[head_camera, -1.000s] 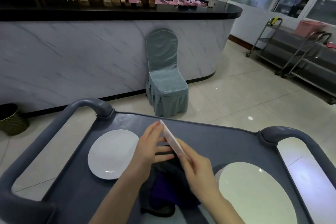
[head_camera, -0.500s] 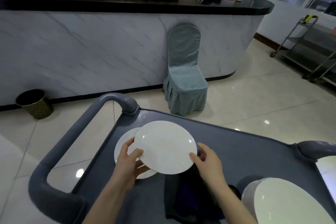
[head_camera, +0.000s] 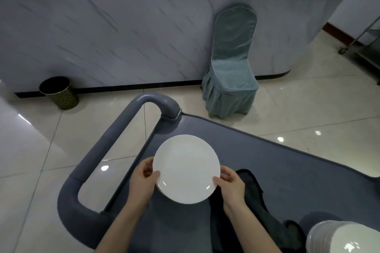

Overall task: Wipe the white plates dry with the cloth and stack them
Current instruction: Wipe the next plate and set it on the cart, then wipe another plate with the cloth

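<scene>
the white plate point(head_camera: 186, 168) was held face up and close to level over the left end of the grey cart point(head_camera: 277, 166), its hollow turned toward the camera. being round, it had no long axis to speak of. a shadow lay on the cart under its near edge, and whether it touched anything beneath could not be told.

the left hand point(head_camera: 141, 184) gripped the plate at its near-left rim. the thumb lay over the top of the rim and the fingers point(head_camera: 146, 165) curled round the outside edge. the right hand point(head_camera: 231, 188) gripped the near-right rim the same way, thumb on top and fingers point(head_camera: 227, 171) bent round the edge. the plate sat between the two hands and reached away from them, most of its face bare.

a dark cloth point(head_camera: 253, 201) lay crumpled on the cart just beside the plate, under the right hand and wrist. a stack of plates point(head_camera: 345, 236) stood at the near right of the cart, well apart from the held one. the cart's curved handle point(head_camera: 115, 139) stood to the left of the plate. beyond the cart, on the tiled floor point(head_camera: 308, 109), a covered chair point(head_camera: 231, 68) stood against a pale counter point(head_camera: 123, 33), and a dark bin point(head_camera: 58, 92) stood further left.
</scene>
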Action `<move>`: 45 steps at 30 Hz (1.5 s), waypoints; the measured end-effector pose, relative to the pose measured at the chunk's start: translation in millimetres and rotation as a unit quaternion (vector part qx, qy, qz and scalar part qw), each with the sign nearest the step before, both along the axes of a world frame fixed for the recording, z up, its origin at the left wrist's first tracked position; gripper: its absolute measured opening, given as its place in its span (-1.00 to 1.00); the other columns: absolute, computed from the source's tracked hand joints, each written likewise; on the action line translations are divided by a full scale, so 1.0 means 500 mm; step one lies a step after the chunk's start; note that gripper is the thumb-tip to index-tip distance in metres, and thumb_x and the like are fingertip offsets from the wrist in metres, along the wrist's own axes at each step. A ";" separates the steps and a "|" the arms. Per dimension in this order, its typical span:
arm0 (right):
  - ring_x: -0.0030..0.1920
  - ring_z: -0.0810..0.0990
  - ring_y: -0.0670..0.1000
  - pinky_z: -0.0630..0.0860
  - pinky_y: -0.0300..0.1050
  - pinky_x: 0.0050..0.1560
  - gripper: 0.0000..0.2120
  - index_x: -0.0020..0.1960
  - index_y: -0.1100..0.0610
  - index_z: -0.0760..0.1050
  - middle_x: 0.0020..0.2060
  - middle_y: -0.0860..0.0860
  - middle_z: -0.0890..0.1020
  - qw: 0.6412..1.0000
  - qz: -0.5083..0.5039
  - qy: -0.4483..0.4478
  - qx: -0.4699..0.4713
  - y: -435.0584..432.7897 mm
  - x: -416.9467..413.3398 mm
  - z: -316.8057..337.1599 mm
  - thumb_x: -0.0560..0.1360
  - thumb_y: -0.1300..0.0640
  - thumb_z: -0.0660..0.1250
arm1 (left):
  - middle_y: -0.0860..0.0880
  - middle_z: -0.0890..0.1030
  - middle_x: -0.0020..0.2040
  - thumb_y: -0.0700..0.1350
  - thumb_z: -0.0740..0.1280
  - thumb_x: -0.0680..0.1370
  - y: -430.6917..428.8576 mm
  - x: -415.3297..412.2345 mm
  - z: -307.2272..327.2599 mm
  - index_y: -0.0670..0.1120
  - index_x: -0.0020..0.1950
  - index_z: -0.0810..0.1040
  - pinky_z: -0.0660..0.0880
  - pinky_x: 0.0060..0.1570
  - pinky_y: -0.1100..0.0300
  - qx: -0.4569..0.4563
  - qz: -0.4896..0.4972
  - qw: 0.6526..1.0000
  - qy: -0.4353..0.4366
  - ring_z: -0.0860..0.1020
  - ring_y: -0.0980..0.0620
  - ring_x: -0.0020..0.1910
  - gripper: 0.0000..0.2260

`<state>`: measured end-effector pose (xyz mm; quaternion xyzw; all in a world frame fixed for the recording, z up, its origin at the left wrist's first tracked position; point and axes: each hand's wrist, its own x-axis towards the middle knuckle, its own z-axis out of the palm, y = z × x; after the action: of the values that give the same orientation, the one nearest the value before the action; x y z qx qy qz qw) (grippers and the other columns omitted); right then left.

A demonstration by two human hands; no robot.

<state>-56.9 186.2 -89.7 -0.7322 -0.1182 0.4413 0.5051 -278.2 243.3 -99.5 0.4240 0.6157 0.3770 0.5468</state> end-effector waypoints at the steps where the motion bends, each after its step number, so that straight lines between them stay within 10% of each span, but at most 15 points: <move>1: -0.05 0.65 0.10 0.54 -0.05 -0.03 -0.64 0.05 0.16 0.60 -0.10 0.10 0.69 1.000 -0.005 0.003 -0.003 0.005 -0.002 -0.006 0.41 0.54 0.34 | -0.01 0.64 0.02 -0.34 0.35 0.50 0.003 -0.001 -0.005 0.06 0.16 0.56 0.52 -0.13 0.23 0.001 0.000 1.000 0.008 0.60 0.00 0.02 -0.65; 26: 0.03 0.63 -0.03 0.57 -0.08 0.13 -0.72 0.07 -0.04 0.60 -0.03 -0.03 0.66 0.994 0.056 -0.093 0.015 -0.018 0.050 0.004 0.51 0.32 0.41 | 0.04 0.43 0.02 -0.22 0.34 0.56 -0.029 0.080 0.007 0.08 0.23 0.55 0.40 -0.09 0.35 0.117 0.029 0.979 0.166 0.50 0.09 -0.05 -0.70; 37: -0.14 0.62 -0.14 0.46 -0.42 -0.14 -0.78 0.04 -0.02 0.63 -0.12 -0.08 0.68 0.947 0.034 -0.320 0.012 -0.301 0.314 0.171 0.48 0.25 0.48 | 0.21 0.66 -0.17 -0.18 0.41 0.54 -0.174 0.395 0.082 0.11 -0.03 0.64 0.44 -0.15 0.49 0.116 -0.316 0.941 0.015 0.60 0.30 -0.13 -0.83; 45: -0.07 0.52 0.02 0.41 -0.15 -0.03 -0.59 0.24 0.03 0.58 0.00 0.01 0.49 0.894 -0.006 -0.412 -0.175 -0.551 0.485 0.169 0.41 0.14 0.54 | -0.03 0.61 -0.11 -0.14 0.51 0.46 -0.319 0.586 0.104 0.06 0.07 0.57 0.47 -0.13 0.42 0.105 -0.435 0.894 0.031 0.55 0.22 -0.25 -0.76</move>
<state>185.6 -89.4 -5.1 -0.9258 -0.2318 0.1103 0.2774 14.8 83.8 -47.7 0.7157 0.3439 0.1503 0.5890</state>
